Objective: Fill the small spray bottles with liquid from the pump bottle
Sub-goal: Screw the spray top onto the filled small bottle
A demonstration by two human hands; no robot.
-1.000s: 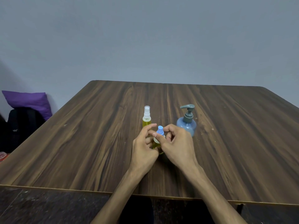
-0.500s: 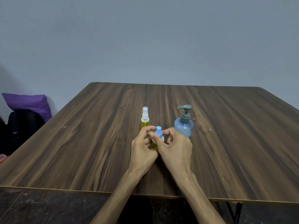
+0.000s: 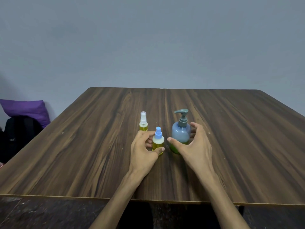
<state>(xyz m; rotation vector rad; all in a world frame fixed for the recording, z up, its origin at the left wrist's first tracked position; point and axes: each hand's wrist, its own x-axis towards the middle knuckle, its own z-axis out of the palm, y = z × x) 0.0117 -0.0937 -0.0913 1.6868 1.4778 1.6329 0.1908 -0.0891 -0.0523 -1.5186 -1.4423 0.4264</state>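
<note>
A small spray bottle with a blue top (image 3: 158, 141) holds yellow liquid and stands upright on the wooden table (image 3: 92, 146). My left hand (image 3: 143, 149) grips its body, thumb across the front. Behind it stands a second small spray bottle with a clear cap (image 3: 143, 122), also yellow inside, untouched. To the right is the blue pump bottle (image 3: 180, 132) with a grey pump head and green liquid low in it. My right hand (image 3: 194, 146) is spread around the pump bottle, thumb at its left and fingers at its right; I cannot tell if it touches.
A purple cushion (image 3: 24, 109) lies on a black bag (image 3: 18, 134) beyond the table's left edge. A plain grey wall stands behind the table. The table's front edge runs just below my wrists.
My right hand has left the blue spray top and moved right, opening around the pump bottle. My left hand keeps hold of the blue-topped bottle.
</note>
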